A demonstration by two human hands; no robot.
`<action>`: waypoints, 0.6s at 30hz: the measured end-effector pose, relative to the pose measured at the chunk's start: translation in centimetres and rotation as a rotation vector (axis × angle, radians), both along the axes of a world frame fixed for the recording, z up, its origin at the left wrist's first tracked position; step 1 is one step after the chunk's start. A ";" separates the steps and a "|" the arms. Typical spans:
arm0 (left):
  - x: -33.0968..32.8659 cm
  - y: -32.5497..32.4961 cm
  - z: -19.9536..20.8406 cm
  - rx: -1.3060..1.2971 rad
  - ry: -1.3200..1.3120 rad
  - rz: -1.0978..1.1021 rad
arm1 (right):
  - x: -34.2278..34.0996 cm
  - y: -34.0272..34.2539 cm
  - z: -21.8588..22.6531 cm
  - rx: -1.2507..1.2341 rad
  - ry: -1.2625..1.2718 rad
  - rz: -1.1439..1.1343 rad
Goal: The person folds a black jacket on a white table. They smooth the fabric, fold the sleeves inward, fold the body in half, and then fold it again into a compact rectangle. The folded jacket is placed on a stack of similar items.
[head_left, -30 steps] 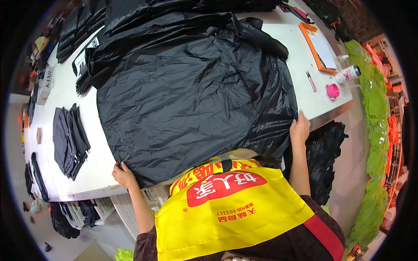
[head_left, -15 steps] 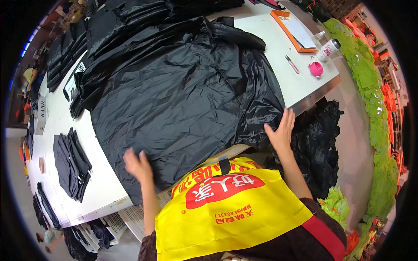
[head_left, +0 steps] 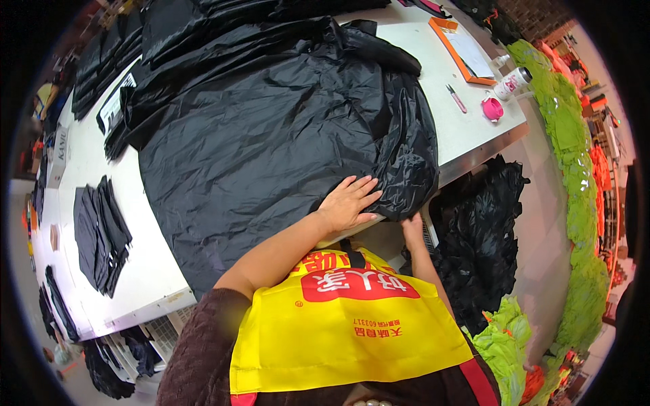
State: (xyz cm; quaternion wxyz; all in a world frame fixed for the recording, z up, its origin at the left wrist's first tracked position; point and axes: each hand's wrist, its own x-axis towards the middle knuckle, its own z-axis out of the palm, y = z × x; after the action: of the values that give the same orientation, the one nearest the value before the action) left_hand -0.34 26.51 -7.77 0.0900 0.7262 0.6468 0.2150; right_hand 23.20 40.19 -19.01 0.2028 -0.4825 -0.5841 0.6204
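Observation:
A large sheet of shiny, crinkled black fabric (head_left: 257,142) lies spread over the white table, hanging down at its near right corner. My left hand (head_left: 349,203) rests on it near the front edge, palm down with fingers spread. At the table's front right edge, my right hand (head_left: 411,230) closes on the hanging border of the black fabric; its fingertips are partly hidden there. My left forearm crosses in front of my yellow apron (head_left: 352,325).
Folded black fabric stacks (head_left: 196,27) stand along the far side. A smaller black pile (head_left: 101,237) lies left on the white table (head_left: 156,271). At right are an orange tray (head_left: 460,57), thread snips (head_left: 456,98), a pink cup (head_left: 492,109) and a bottle (head_left: 512,83). Black fabric (head_left: 481,237) heaps below right.
My left hand has moved right across the fabric and now lies flat near its right side. My right hand has dropped down and left to the fabric's edge.

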 end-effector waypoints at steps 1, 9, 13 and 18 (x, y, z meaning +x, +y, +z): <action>0.0 0.0 -0.2 0.010 0.004 -0.003 | 1.6 2.1 -1.5 0.103 -0.145 0.083; -0.4 -0.5 -1.3 0.112 0.061 0.037 | -1.6 7.7 24.3 -0.722 0.048 0.445; -0.3 0.5 -0.1 -0.138 0.273 0.041 | -13.8 2.0 27.1 -0.516 0.077 0.334; -0.1 -1.4 0.3 0.428 0.291 0.229 | -26.6 -3.3 20.8 -0.663 0.409 0.417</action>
State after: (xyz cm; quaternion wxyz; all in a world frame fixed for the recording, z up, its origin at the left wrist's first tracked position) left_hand -0.45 25.09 -7.51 -0.1840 0.6741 0.6707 0.2488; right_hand -3.35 36.90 1.77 0.0187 -0.2607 -0.3863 0.8846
